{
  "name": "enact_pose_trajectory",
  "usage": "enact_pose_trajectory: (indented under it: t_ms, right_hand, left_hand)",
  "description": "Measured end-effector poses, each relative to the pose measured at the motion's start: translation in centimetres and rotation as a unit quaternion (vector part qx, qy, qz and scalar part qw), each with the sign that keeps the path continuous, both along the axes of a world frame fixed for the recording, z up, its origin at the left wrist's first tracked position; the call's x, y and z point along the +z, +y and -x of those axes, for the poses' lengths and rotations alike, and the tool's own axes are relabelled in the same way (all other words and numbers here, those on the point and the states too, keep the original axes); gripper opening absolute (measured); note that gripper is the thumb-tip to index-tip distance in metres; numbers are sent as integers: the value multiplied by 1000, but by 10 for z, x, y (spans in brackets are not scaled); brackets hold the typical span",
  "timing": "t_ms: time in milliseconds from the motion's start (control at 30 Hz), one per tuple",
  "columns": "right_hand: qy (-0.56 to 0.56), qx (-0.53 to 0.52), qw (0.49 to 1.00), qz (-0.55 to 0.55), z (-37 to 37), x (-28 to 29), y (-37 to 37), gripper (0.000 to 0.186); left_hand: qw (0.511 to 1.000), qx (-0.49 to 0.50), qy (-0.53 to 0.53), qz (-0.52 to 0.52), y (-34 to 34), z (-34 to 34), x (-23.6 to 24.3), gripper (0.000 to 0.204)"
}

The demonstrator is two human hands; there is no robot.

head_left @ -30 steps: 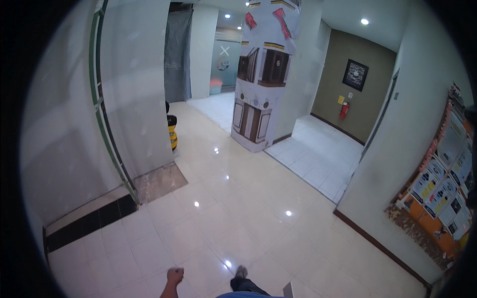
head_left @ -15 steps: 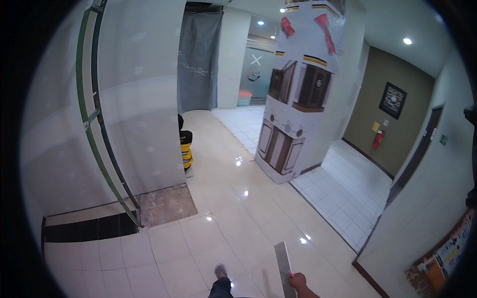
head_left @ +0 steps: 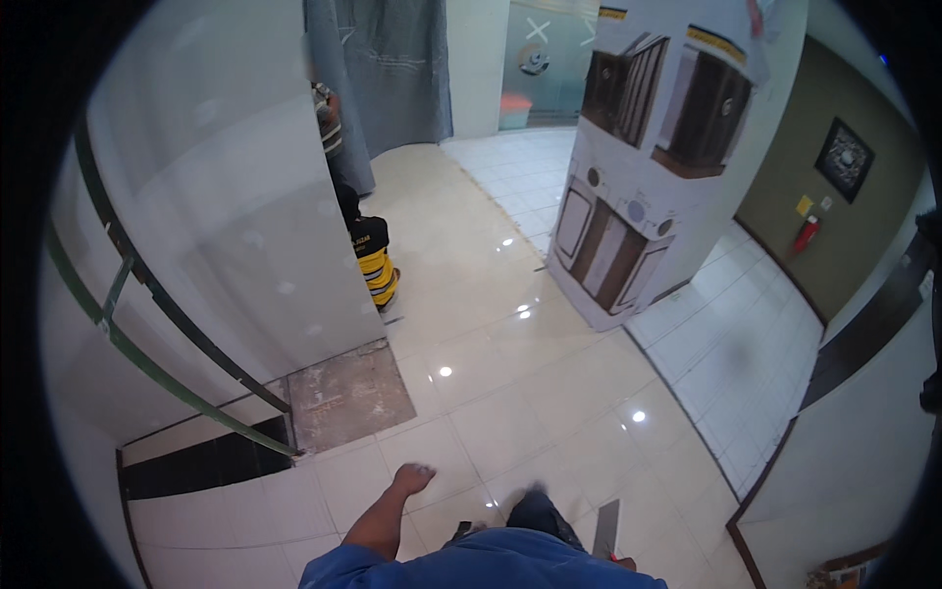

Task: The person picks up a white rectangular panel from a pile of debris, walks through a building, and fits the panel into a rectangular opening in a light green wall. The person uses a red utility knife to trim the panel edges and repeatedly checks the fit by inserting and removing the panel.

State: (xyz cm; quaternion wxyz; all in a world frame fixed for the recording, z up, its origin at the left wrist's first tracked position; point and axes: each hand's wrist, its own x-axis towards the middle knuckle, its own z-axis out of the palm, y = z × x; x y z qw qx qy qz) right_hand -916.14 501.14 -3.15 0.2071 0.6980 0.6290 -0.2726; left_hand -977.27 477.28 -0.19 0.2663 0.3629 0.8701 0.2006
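My left hand (head_left: 414,478) swings out in front of me over the tiled floor, its fingers curled. Something small and pale shows at the fingertips, too blurred to name. Low on the right, my right hand (head_left: 622,564) is mostly hidden by the blue shirt. It grips a long, flat, grey rectangular panel (head_left: 607,525) by its side, and a bit of red shows at the grip. The panel hangs beside my leg, tilted, off the floor.
Glossy tiles (head_left: 491,393) stretch ahead. A green metal frame (head_left: 167,368) leans at the left wall, near a bare patch (head_left: 351,396). A person (head_left: 371,250) crouches past the wall corner; another is partly hidden behind. A wrapped column (head_left: 628,196) stands right of centre.
My left arm has swung into view. The grey panel and right hand have shifted lower and to the right. The view has tipped down, and the crouching person shows more fully.
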Motion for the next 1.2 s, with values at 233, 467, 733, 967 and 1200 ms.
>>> enact_pose_trajectory:
  t_ms: [233, 467, 733, 967, 1200]
  right_hand:
    - [-18, -30, 999, 36, 160, -30, 149, 48]
    - [-3, 204, 979, -2, 362, -48, 412, 58]
    - [139, 253, 944, -157, 694, 62, 663, 35]
    - [59, 223, 968, -96, 858, 59, 714, 45]
    - [2, 155, 988, 18, 947, 63, 747, 42]
  left_hand:
    - [980, 149, -123, 57, 159, 128, 18, 52]
    - [955, 92, -186, 212, 195, 199, 18, 53]
    - [947, 176, -243, 111, 272, 308, -47, 34]
    - [938, 171, -282, 108, 400, 515, -53, 40]
    - [938, 285, -193, 45, 563, 812, -49, 47]
